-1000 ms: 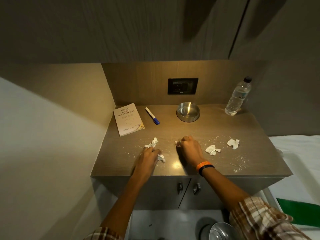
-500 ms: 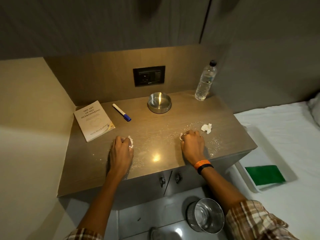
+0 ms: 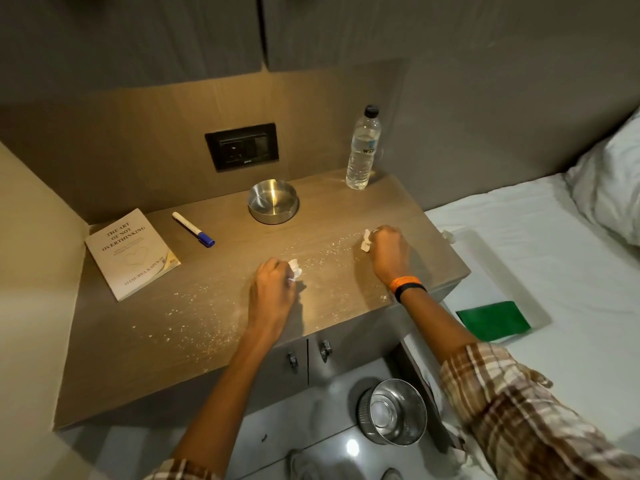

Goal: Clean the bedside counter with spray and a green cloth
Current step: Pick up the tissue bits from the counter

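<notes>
Both hands down on the bedside counter (image 3: 114, 358), fists closed. Left hand (image 3: 273, 292) is balled around a crumpled tissue (image 3: 295, 270); a white tuft sticks out on the thumb side. Right hand (image 3: 388, 252) is clenched on another tissue scrap (image 3: 365, 240), which pokes out on its left. My read: I'm picking the loose litter off first so the wipe has a bare top.

White crumbs (image 3: 194, 327) are scattered between the hands and to the left of the left hand, so the surface is not yet wiped.

Green cloth (image 3: 493, 320) lies folded on a white tray (image 3: 485, 258) on the bed, just right of the right forearm, parked within reach. No spray bottle in view.

Beyond the hands, pushed to the back: steel ashtray (image 3: 273, 201), a water bottle (image 3: 363, 148) beyond the right hand, a blue-capped marker (image 3: 193, 229) and a book (image 3: 131, 252) off to the left of the left hand. A metal bin (image 3: 393, 412) sits on the floor below my right forearm, probably for the tissues.

Readable text: book cover says "THE ART OF NOT OVERTHINKING", author line looks like "SHAURYA KAPOOR", small and angled, so not certain. Bottle label is too blurred to read.
</notes>
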